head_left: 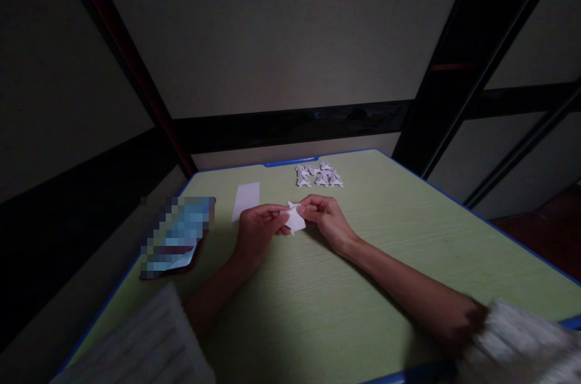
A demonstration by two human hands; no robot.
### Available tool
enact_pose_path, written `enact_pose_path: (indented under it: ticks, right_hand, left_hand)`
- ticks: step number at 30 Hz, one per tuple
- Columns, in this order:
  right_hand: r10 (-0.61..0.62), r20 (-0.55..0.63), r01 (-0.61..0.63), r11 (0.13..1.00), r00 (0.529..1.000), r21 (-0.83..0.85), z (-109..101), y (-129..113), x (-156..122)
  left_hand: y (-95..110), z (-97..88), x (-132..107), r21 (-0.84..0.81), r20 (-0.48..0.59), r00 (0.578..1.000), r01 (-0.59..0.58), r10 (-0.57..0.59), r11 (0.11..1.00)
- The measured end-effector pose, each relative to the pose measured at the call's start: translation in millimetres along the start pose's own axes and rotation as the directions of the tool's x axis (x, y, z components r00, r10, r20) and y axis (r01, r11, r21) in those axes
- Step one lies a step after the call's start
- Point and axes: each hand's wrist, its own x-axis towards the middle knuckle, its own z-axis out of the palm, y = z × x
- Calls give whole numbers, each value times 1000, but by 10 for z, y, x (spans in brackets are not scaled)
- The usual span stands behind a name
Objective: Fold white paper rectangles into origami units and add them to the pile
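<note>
Between my two hands is a small piece of folded white paper (296,220), held above the green table, with pointed corners sticking out at its top and bottom. My left hand (261,229) pinches its left side between thumb and fingers. On the right side, my right hand (324,217) grips the upper edge with thumb and fingertips. Parts of the paper are hidden behind the fingers. A flat white sheet of paper (246,199) lies just beyond my left hand. Farther back sit several small folded paper figures (322,178), grouped close together.
The light green table (408,238) has a blue edge. At its left lies a flat blue item with a dark red border (184,238), partly blurred out by pixels. Panelled walls (290,39) with dark strips rise behind the table.
</note>
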Motion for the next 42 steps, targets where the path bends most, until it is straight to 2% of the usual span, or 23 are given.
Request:
enact_pose_path:
  ticks: [5, 11, 26, 33, 42]
  right_hand:
    - [-73, 20, 75, 990, 997, -116, -15, -15, 5]
    - [-61, 50, 68, 987, 997, -143, -29, 6, 30]
    - [51, -12, -49, 995, 999, 90, 7, 5, 5]
    - [42, -49, -37, 995, 998, 94, -2, -2, 2]
    - [49, -59, -44, 995, 997, 90, 0, -13, -1]
  left_hand:
    - [-52, -28, 25, -56, 27, 999, 39, -38, 998]
    - [-57, -38, 32, -84, 23, 998, 67, -66, 994]
    - [-17, -11, 2, -52, 7, 1000, -6, 7, 999]
    - [7, -41, 10, -35, 96, 995, -9, 12, 999]
    - [53, -57, 7, -32, 136, 991, 5, 0, 999]
